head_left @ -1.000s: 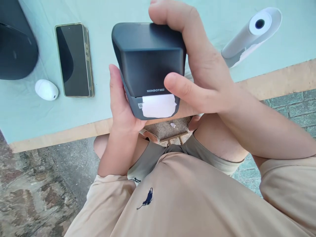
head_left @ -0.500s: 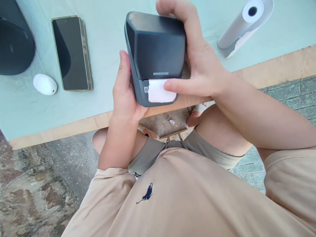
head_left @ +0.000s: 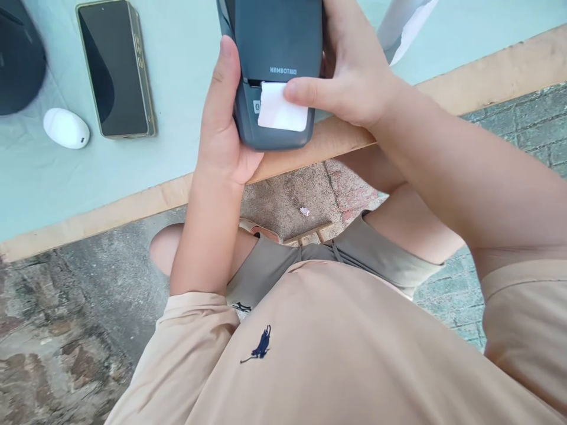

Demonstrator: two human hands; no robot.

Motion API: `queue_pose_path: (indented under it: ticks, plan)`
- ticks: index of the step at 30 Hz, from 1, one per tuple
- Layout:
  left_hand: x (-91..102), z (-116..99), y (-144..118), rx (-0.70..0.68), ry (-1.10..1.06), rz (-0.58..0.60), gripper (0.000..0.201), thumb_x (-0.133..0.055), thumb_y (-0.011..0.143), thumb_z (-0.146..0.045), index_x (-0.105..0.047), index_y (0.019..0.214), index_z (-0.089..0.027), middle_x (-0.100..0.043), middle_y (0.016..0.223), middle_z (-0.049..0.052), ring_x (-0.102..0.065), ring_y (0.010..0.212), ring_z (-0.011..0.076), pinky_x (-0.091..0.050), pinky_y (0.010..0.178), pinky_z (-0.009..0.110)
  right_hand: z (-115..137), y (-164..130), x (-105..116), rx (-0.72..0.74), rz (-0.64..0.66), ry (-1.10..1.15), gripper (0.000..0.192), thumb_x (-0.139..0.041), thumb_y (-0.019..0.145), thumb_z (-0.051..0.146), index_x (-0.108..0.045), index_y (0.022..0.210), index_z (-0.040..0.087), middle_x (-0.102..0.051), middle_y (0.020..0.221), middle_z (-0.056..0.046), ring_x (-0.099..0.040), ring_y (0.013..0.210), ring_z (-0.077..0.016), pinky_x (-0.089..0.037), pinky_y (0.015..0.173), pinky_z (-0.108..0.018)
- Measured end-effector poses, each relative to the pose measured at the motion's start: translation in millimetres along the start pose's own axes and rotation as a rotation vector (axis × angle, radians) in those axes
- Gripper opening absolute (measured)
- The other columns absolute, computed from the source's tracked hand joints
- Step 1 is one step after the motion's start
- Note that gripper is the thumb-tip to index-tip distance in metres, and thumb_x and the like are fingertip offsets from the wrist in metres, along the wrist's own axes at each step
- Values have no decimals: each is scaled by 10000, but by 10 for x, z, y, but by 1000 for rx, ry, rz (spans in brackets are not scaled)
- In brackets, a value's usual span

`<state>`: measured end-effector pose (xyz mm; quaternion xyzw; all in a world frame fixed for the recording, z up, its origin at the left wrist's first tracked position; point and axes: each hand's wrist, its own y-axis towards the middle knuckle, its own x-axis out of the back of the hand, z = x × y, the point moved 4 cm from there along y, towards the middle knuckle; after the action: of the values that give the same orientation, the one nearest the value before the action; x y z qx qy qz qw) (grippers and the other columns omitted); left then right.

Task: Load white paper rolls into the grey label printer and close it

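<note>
A dark label printer [head_left: 279, 44] marked NIIMBOT is held between my two hands, its top cut off by the upper edge of the view. A strip of white paper [head_left: 282, 115] comes out of its slot and lies over the lower front. My left hand [head_left: 224, 127] grips the printer's left side, thumb along the edge and fingers hidden beneath. On the other side my right hand [head_left: 354, 77] clasps the printer, its thumb resting on the white paper; its other fingers are out of sight.
A phone [head_left: 117, 71] and a small white oval case [head_left: 66, 128] lie on the light-green tablecloth [head_left: 177, 147] to the left. Beyond them stands a black rounded object [head_left: 20, 65]. A white paper roll [head_left: 401, 26] lies at upper right. The wooden table edge [head_left: 146, 198] runs below my hands.
The view has tipped downward, so the table things sit higher in it and the printer's top is cut off. Both hands keep hold of the printer. My right leg has shifted.
</note>
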<state>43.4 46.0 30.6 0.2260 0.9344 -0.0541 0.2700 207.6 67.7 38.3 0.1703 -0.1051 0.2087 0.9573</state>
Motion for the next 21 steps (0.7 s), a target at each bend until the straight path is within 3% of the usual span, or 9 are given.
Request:
queue_pose_path:
  ticks: [3,7,10,14,18,21]
  plan:
    - [-14,14,7,44,-41,1,627,-198,1185,-463,-780,1236,-235,-794,1393,-3,-362,1714,223,-249,1471,499,57,-1,-5,29,13,-8,1091,-762,832,814,-422,1603,121,-440,1713,-105,-459,1598,-161,-493,1249,-191]
    - [-5,18,-58,9,-5,-185,619,-386,1100,-681,-815,1224,-252,-764,1408,3,-413,1689,358,-522,1328,572,19,12,4,6,-8,-20,1120,-758,747,916,-441,1545,197,-457,1684,-9,-459,1550,-114,-528,1144,-108]
    - [26,45,-111,38,38,-303,595,-491,1042,-724,-809,1250,-266,-757,1414,51,-483,1643,399,-617,1230,566,-9,13,-12,29,-7,7,1144,-710,769,946,-392,1561,185,-445,1708,-15,-461,1546,-92,-544,1101,-100]
    - [82,66,-158,53,86,-373,572,-549,990,-743,-805,1202,-278,-748,1436,68,-504,1625,417,-620,1226,554,84,-35,-33,84,-52,-107,1040,-642,849,923,-482,1526,149,-526,1611,-67,-528,1479,-105,-523,1180,-145]
    - [122,65,-195,18,109,-374,527,-580,975,-724,-801,1121,-269,-737,1460,47,-472,1651,395,-607,1245,516,177,-95,-29,43,-164,-217,997,-559,870,946,-592,1483,160,-577,1461,-105,-565,1386,-150,-576,1103,-233]
    - [170,53,-241,-8,108,-419,483,-581,986,-695,-779,1105,-270,-785,1355,45,-409,1692,355,-555,1294,482,243,-68,-15,35,-204,-183,931,-645,866,855,-662,1439,120,-602,1400,-127,-560,1326,-175,-583,1021,-246]
